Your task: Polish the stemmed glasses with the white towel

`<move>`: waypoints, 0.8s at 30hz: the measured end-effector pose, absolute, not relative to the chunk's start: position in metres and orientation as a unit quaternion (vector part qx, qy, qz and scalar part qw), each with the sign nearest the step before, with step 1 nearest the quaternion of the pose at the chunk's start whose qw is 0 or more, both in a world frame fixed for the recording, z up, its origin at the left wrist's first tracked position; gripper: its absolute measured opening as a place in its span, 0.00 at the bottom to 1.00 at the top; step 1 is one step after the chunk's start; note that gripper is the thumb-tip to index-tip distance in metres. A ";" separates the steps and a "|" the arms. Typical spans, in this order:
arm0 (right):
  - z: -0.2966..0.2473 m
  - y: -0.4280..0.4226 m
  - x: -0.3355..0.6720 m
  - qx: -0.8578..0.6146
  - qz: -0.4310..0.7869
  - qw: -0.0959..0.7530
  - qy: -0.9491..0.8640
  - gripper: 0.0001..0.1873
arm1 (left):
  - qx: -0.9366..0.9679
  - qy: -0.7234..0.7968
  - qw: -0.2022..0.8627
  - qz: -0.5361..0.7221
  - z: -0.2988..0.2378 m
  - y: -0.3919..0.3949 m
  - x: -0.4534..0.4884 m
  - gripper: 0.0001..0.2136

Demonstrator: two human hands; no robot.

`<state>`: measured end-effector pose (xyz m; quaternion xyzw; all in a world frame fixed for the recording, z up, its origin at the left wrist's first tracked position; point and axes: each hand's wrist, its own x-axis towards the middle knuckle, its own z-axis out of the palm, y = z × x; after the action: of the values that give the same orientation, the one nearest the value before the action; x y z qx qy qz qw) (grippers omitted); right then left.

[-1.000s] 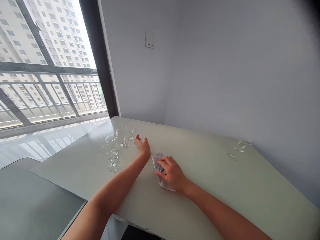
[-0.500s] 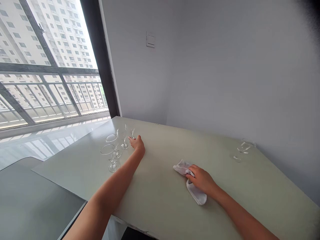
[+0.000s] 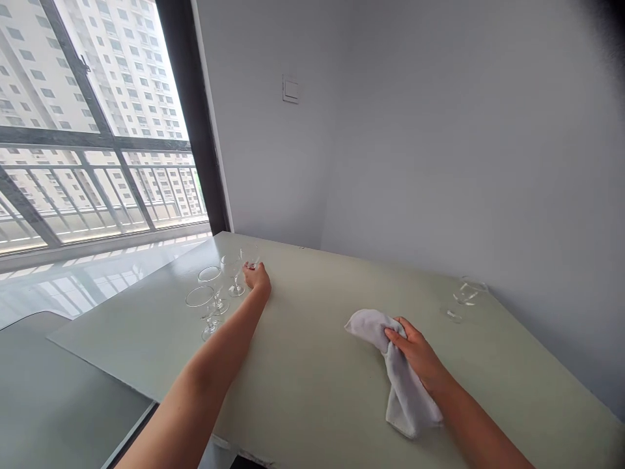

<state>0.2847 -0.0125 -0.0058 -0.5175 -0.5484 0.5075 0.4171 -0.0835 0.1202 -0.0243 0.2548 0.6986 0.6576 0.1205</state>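
My left hand reaches to the far left of the table, its fingers closed round the lower part of a clear wine glass, the farthest in a row. Nearer to me in that row, upright, stand a second stemmed glass, a third glass and the closest glass, left of my forearm. My right hand grips a white cloth between thumb and fingers. The cloth is bunched at the grip, and its loose end hangs toward the tabletop.
One more stemmed glass stands apart at the right, near the wall. The pale green tabletop meets the wall at the back. A dark grey surface lies at the lower left, with a large window beyond.
My left hand has closed on the farthest glass. My right hand has lifted the cloth from the tabletop, and the cloth has unfolded. The view has shifted slightly.
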 end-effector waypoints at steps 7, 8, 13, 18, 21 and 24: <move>-0.001 -0.011 0.286 -0.450 0.604 0.533 -0.385 0.22 | 0.435 0.655 0.126 0.605 -0.015 0.093 -0.028 0.07; -0.003 -0.009 0.284 -0.456 0.601 0.546 -0.364 0.23 | 0.469 0.636 0.132 0.598 -0.013 0.087 -0.017 0.06; 0.006 0.000 0.276 -0.504 0.550 0.611 -0.264 0.16 | 0.600 0.572 0.166 0.533 -0.017 0.061 0.022 0.06; 0.039 -0.002 0.251 -0.491 0.431 0.681 -0.332 0.14 | 0.644 0.585 0.116 0.479 -0.035 0.049 0.035 0.13; 0.047 -0.009 0.220 -0.499 0.365 0.647 -0.446 0.13 | 0.667 0.566 0.060 0.481 -0.034 0.043 0.039 0.23; 0.045 -0.016 0.192 -0.472 0.393 0.534 -0.581 0.14 | 0.685 0.541 0.037 0.486 -0.030 0.039 0.039 0.32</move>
<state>0.1918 -0.0165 0.0449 -0.4720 -0.5806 0.3934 0.5342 0.0385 0.0394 -0.0299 0.6854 0.5410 0.4860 0.0365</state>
